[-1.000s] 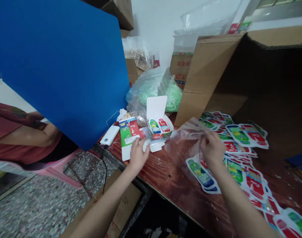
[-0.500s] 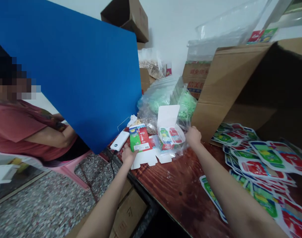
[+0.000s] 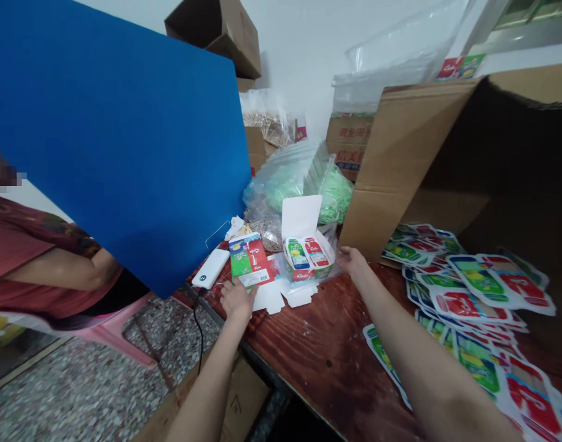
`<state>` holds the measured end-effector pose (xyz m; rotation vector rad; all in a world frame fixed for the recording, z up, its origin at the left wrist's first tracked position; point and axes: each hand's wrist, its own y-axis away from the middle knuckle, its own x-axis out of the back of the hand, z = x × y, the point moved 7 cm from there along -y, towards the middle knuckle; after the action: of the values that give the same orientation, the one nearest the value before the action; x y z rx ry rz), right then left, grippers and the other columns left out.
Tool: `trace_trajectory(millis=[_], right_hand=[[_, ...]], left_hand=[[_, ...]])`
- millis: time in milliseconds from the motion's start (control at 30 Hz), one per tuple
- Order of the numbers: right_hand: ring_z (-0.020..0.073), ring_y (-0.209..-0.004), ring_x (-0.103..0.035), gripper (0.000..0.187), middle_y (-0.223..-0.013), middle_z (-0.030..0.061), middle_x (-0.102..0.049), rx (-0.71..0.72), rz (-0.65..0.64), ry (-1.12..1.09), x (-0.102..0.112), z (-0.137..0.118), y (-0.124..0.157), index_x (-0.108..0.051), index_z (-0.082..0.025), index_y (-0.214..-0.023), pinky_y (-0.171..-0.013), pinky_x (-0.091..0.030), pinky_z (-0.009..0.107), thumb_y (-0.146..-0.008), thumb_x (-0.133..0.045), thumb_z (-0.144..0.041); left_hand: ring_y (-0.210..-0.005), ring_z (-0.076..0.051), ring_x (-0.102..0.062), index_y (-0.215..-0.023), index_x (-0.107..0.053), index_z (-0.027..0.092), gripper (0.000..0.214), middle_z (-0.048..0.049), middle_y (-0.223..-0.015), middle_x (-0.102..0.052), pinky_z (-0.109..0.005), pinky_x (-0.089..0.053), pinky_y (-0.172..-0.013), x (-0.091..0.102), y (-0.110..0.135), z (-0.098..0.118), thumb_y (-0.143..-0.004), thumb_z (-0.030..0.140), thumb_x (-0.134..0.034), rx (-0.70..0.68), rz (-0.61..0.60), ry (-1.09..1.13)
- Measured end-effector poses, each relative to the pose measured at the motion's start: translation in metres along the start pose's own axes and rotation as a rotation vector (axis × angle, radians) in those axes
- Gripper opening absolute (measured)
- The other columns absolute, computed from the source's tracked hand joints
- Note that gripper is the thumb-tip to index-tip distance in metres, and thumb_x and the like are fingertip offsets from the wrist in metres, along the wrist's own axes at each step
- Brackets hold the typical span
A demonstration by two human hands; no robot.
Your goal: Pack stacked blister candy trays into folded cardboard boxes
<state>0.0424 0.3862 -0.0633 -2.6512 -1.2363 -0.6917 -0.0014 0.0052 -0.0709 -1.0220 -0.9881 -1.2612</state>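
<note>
My left hand [image 3: 237,301] grips the near edge of a flat green and red carton [image 3: 247,261] that lies on the dark wooden table [image 3: 327,350], close to its left edge. My right hand [image 3: 352,258] reaches across the table, fingers spread, and touches crumpled clear plastic beside a small open box [image 3: 306,258]. That box has its white lid up and holds green and red printed packs. Many flat printed pouches [image 3: 474,301] lie scattered to the right of my right arm.
A blue board [image 3: 119,141] stands at the table's left. A person in a red top [image 3: 36,270] sits behind it on a pink chair. A white power bank [image 3: 210,268] with a cable lies near the carton. Bags of green material [image 3: 303,178] and large cardboard boxes [image 3: 400,159] stand behind.
My right hand let go of the clear bag it held over the pouches and reached left to the open box. My left hand slid back to the carton's near edge.
</note>
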Motion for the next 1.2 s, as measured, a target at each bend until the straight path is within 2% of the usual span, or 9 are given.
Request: trace_trajectory(millis=[133, 267, 433, 633, 800, 900, 1033, 1100, 1200], right_hand=[[0.0206, -0.083, -0.066, 0.042, -0.094, 0.0109, -0.068, -0.026, -0.050, -0.302, -0.004, 0.008, 0.007, -0.059, -0.011, -0.111, -0.071, -0.056, 0.037, -0.092, -0.047, -0.046], [0.0210, -0.073, -0.067, 0.046, -0.083, 0.0096, -0.071, -0.011, -0.068, -0.387, -0.016, 0.013, 0.019, -0.066, -0.013, -0.095, -0.065, -0.055, 0.033, -0.080, -0.056, -0.056], [0.0231, -0.075, -0.066, 0.056, -0.083, 0.0115, -0.072, 0.060, 0.080, -0.299, 0.000, 0.019, 0.030, -0.068, -0.014, -0.088, -0.069, -0.051, 0.033, -0.075, -0.053, -0.066], [0.0270, -0.091, -0.065, 0.048, -0.094, 0.0130, -0.072, 0.252, 0.235, -0.105, 0.030, 0.010, 0.053, -0.069, -0.015, -0.093, -0.086, -0.046, 0.038, -0.074, -0.058, -0.057], [0.0259, -0.089, -0.065, 0.050, -0.097, 0.0138, -0.071, 0.363, 0.253, -0.045, 0.029, -0.001, 0.079, -0.066, -0.014, -0.105, -0.086, -0.048, 0.039, -0.080, -0.055, -0.055], [0.0282, -0.102, -0.060, 0.055, -0.112, 0.0164, -0.065, 0.484, 0.299, 0.062, 0.022, -0.015, 0.102, -0.059, -0.014, -0.120, -0.093, -0.045, 0.044, -0.083, -0.053, -0.054], [0.0321, -0.128, -0.040, 0.051, -0.139, 0.0197, -0.044, 0.857, 0.347, 0.458, -0.013, -0.041, 0.146, -0.050, -0.016, -0.133, -0.103, -0.036, 0.051, -0.090, -0.051, -0.043], [0.0315, -0.128, -0.038, 0.045, -0.142, 0.0167, -0.042, 0.978, 0.245, 0.624, -0.039, -0.044, 0.160, -0.049, -0.020, -0.135, -0.104, -0.035, 0.050, -0.093, -0.048, -0.035], [0.0324, -0.124, -0.039, 0.047, -0.139, 0.0153, -0.045, 0.978, 0.140, 0.780, -0.065, -0.038, 0.163, -0.047, -0.021, -0.138, -0.101, -0.037, 0.049, -0.093, -0.047, -0.032]], left_hand=[[-0.120, -0.037, -0.051, -0.131, -0.041, 0.009, 0.077, -0.0228, -0.131, -0.049, -0.042, -0.045, -0.094, -0.011, -0.014, -0.020, -0.074, 0.055, -0.065, 0.089, -0.101, 0.127], [-0.119, -0.038, -0.055, -0.125, -0.046, 0.008, 0.078, -0.0256, -0.131, -0.051, -0.042, -0.047, -0.093, -0.013, -0.026, -0.029, -0.068, 0.055, -0.071, 0.155, -0.159, 0.172], [-0.116, -0.040, -0.058, -0.122, -0.050, 0.007, 0.078, -0.0281, -0.127, -0.056, -0.044, -0.050, -0.089, -0.016, -0.034, -0.035, -0.064, 0.053, -0.074, 0.223, -0.175, 0.219], [-0.109, -0.036, -0.063, -0.092, -0.066, 0.016, 0.041, -0.0192, -0.115, -0.067, -0.041, -0.050, -0.087, -0.027, -0.038, -0.038, -0.067, 0.049, -0.073, 0.235, -0.187, 0.299], [-0.108, -0.036, -0.064, -0.111, -0.060, 0.012, 0.061, -0.0229, -0.117, -0.066, -0.041, -0.051, -0.084, -0.024, -0.046, -0.050, -0.063, 0.045, -0.077, 0.306, -0.146, 0.372], [-0.101, -0.036, -0.066, -0.099, -0.065, 0.013, 0.050, -0.0204, -0.106, -0.070, -0.040, -0.052, -0.081, -0.021, -0.052, -0.053, -0.060, 0.041, -0.080, 0.309, -0.170, 0.423], [-0.101, -0.035, -0.066, -0.080, -0.066, 0.017, 0.028, -0.0152, -0.095, -0.073, -0.040, -0.050, -0.084, -0.018, -0.055, -0.055, -0.064, 0.036, -0.079, 0.316, -0.188, 0.474], [-0.104, -0.034, -0.065, -0.082, -0.066, 0.017, 0.025, -0.0137, -0.096, -0.071, -0.040, -0.049, -0.087, -0.017, -0.052, -0.056, -0.067, 0.033, -0.078, 0.331, -0.184, 0.508], [-0.105, -0.027, -0.062, -0.104, -0.063, 0.015, 0.030, -0.0105, -0.109, -0.065, -0.042, -0.050, -0.089, -0.014, -0.047, -0.057, -0.081, 0.034, -0.069, 0.342, -0.164, 0.599]])
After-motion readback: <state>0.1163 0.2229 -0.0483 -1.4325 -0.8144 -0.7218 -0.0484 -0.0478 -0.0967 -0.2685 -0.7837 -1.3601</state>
